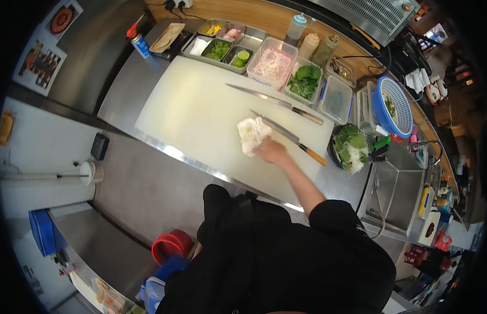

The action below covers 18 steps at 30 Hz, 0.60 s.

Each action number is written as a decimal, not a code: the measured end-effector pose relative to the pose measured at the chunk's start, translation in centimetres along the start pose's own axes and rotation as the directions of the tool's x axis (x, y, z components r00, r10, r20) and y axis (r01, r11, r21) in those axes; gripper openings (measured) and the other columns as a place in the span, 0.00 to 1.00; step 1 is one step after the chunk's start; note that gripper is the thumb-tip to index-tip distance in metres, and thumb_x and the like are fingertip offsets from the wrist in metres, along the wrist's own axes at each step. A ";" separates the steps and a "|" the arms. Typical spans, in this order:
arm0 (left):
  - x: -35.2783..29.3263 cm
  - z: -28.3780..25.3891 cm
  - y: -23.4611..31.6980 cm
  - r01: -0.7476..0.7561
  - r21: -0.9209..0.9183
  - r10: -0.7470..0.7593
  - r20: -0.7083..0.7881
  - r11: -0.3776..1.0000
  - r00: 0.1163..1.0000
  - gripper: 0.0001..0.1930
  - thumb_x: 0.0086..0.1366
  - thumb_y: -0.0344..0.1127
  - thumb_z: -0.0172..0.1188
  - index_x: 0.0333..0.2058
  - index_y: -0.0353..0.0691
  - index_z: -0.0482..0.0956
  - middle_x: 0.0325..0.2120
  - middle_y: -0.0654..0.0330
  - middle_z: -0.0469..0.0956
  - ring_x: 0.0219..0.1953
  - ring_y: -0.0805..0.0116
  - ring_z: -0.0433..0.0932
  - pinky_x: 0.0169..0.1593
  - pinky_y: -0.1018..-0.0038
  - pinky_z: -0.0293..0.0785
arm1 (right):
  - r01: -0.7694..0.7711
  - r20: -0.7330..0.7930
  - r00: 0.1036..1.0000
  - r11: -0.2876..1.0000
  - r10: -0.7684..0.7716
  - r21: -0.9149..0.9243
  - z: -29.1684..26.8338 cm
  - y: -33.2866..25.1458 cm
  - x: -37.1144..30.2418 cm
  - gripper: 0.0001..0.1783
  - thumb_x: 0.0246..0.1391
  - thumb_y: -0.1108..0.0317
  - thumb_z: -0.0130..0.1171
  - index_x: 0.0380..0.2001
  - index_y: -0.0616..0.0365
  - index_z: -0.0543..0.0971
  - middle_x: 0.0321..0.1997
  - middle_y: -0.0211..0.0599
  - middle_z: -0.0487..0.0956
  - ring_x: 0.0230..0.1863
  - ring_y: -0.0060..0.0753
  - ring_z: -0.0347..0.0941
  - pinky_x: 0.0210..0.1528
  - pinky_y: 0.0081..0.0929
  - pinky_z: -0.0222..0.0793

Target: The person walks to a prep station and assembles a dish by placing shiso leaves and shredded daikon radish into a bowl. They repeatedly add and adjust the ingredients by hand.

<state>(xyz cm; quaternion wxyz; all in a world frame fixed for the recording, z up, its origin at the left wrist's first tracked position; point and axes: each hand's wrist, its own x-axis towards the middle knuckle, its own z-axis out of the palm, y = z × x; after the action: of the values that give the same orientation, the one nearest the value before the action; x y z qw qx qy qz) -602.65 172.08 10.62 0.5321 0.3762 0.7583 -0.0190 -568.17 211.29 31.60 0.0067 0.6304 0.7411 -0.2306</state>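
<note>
indoors, a white board lies near a sink.

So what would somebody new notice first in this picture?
Probably the big white cutting board, where the right hand holds a crumpled white cloth. Two long knives lie on it near the cloth. The bright blue basket toward the upper right might catch the eye too.
</note>
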 end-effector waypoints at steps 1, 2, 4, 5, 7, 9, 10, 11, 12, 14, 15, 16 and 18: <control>1.7 -2.7 0.7 -0.022 0.019 0.022 -0.016 1.000 1.000 0.24 0.71 0.50 0.52 0.54 0.38 0.79 0.57 0.45 0.76 0.64 0.48 0.71 0.66 0.58 0.66 | -0.112 -0.080 0.989 0.984 0.124 0.141 1.0 -3.8 1.2 0.26 0.61 0.50 0.59 0.46 0.66 0.72 0.37 0.53 0.84 0.35 0.52 0.84 0.36 0.47 0.79; 3.7 -5.4 1.6 -0.063 0.073 0.063 0.001 0.995 0.998 0.24 0.71 0.50 0.52 0.55 0.38 0.79 0.58 0.45 0.76 0.64 0.47 0.71 0.67 0.58 0.66 | -0.241 -0.137 0.948 0.927 0.289 0.287 1.6 -6.4 2.0 0.26 0.60 0.51 0.60 0.47 0.64 0.71 0.39 0.56 0.83 0.37 0.59 0.82 0.40 0.51 0.78; 8.1 -9.8 3.5 -0.153 0.184 0.143 0.068 0.971 0.987 0.24 0.71 0.49 0.51 0.55 0.39 0.78 0.59 0.45 0.75 0.65 0.47 0.70 0.67 0.58 0.65 | -0.226 -0.208 0.938 0.943 0.278 0.243 3.6 -8.3 4.2 0.23 0.59 0.54 0.61 0.46 0.63 0.71 0.37 0.55 0.83 0.37 0.59 0.82 0.40 0.51 0.77; 10.1 -10.9 3.2 -0.180 0.222 0.160 0.104 0.958 0.982 0.24 0.71 0.49 0.51 0.56 0.39 0.78 0.59 0.46 0.75 0.66 0.47 0.69 0.68 0.57 0.65 | -0.213 -0.209 0.943 0.953 0.259 0.217 5.5 -9.7 3.7 0.21 0.59 0.56 0.61 0.45 0.62 0.71 0.37 0.55 0.83 0.37 0.59 0.82 0.40 0.51 0.77; 14.7 -17.1 5.9 -0.272 0.376 0.192 0.237 0.886 0.952 0.24 0.72 0.49 0.51 0.56 0.40 0.78 0.60 0.46 0.74 0.66 0.47 0.68 0.68 0.57 0.64 | -0.178 -0.232 0.943 0.949 0.240 0.259 4.4 -9.6 3.8 0.19 0.58 0.58 0.62 0.43 0.61 0.72 0.36 0.55 0.83 0.37 0.59 0.82 0.39 0.52 0.77; 19.1 -22.7 8.7 -0.336 0.473 0.147 0.392 0.814 0.908 0.24 0.72 0.49 0.50 0.57 0.40 0.78 0.62 0.47 0.73 0.67 0.47 0.67 0.69 0.57 0.63 | -0.236 -0.211 0.926 0.916 0.313 0.324 5.3 -10.5 0.8 0.17 0.57 0.59 0.63 0.40 0.61 0.73 0.34 0.54 0.83 0.36 0.58 0.81 0.38 0.53 0.76; 21.6 -25.1 11.3 -0.387 0.512 0.143 0.451 0.767 0.881 0.24 0.72 0.49 0.50 0.58 0.41 0.77 0.62 0.47 0.73 0.68 0.47 0.67 0.69 0.57 0.62 | -0.290 -0.230 0.894 0.888 0.384 0.357 5.2 -10.1 0.1 0.17 0.57 0.59 0.63 0.39 0.61 0.73 0.33 0.54 0.83 0.36 0.58 0.81 0.38 0.53 0.76; 23.9 -27.5 13.3 -0.467 0.583 0.178 0.483 0.665 0.857 0.24 0.72 0.49 0.50 0.58 0.41 0.77 0.63 0.47 0.73 0.68 0.47 0.66 0.70 0.57 0.62 | -0.324 -0.255 0.863 0.866 0.435 0.380 4.3 -9.6 -0.4 0.17 0.57 0.58 0.64 0.37 0.61 0.74 0.33 0.54 0.83 0.35 0.58 0.81 0.37 0.52 0.76; 26.5 -30.4 13.1 -0.586 0.757 0.303 0.509 0.288 0.806 0.22 0.74 0.43 0.46 0.62 0.43 0.74 0.66 0.47 0.69 0.70 0.46 0.63 0.72 0.55 0.58 | -0.347 -0.287 0.823 0.834 0.491 0.430 3.9 -10.3 -1.5 0.17 0.56 0.57 0.65 0.34 0.61 0.74 0.29 0.53 0.82 0.34 0.59 0.81 0.36 0.52 0.76; 26.2 -32.8 16.6 -0.620 0.750 0.342 0.534 0.230 0.773 0.23 0.72 0.38 0.47 0.63 0.43 0.71 0.65 0.47 0.69 0.70 0.46 0.63 0.73 0.54 0.55 | -0.449 -0.309 0.732 0.771 0.608 0.452 4.8 -10.7 -4.4 0.18 0.57 0.56 0.65 0.33 0.60 0.74 0.28 0.52 0.82 0.33 0.59 0.81 0.35 0.51 0.76; 26.3 -34.4 17.0 -0.567 0.808 0.162 0.545 0.159 0.822 0.25 0.70 0.39 0.49 0.64 0.43 0.71 0.64 0.46 0.70 0.69 0.46 0.64 0.72 0.55 0.58 | -0.473 -0.302 0.702 0.739 0.645 0.480 5.4 -11.2 -5.4 0.19 0.58 0.55 0.65 0.33 0.60 0.74 0.27 0.51 0.81 0.32 0.59 0.80 0.34 0.50 0.75; 25.7 -34.7 17.8 -0.554 0.799 0.207 0.516 0.233 0.831 0.25 0.67 0.40 0.51 0.61 0.42 0.73 0.64 0.46 0.71 0.69 0.49 0.65 0.71 0.57 0.61 | -0.462 -0.299 0.682 0.710 0.667 0.531 6.1 -11.6 -6.0 0.19 0.58 0.54 0.65 0.33 0.60 0.75 0.26 0.49 0.81 0.31 0.56 0.81 0.34 0.48 0.75; 27.5 -36.7 14.5 -0.426 0.880 0.119 0.409 0.211 0.905 0.20 0.67 0.42 0.53 0.53 0.40 0.79 0.58 0.44 0.76 0.64 0.48 0.72 0.65 0.58 0.68 | -0.410 -0.255 0.667 0.631 0.700 0.659 7.7 -12.6 -7.1 0.20 0.59 0.53 0.66 0.34 0.61 0.76 0.24 0.46 0.81 0.29 0.50 0.81 0.32 0.44 0.75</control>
<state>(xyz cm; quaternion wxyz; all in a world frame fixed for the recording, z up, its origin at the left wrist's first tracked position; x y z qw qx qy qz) -627.31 213.29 9.30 0.2819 0.7415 0.4362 -0.4248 -580.71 200.70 31.05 -0.2886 0.8439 0.3764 -0.2506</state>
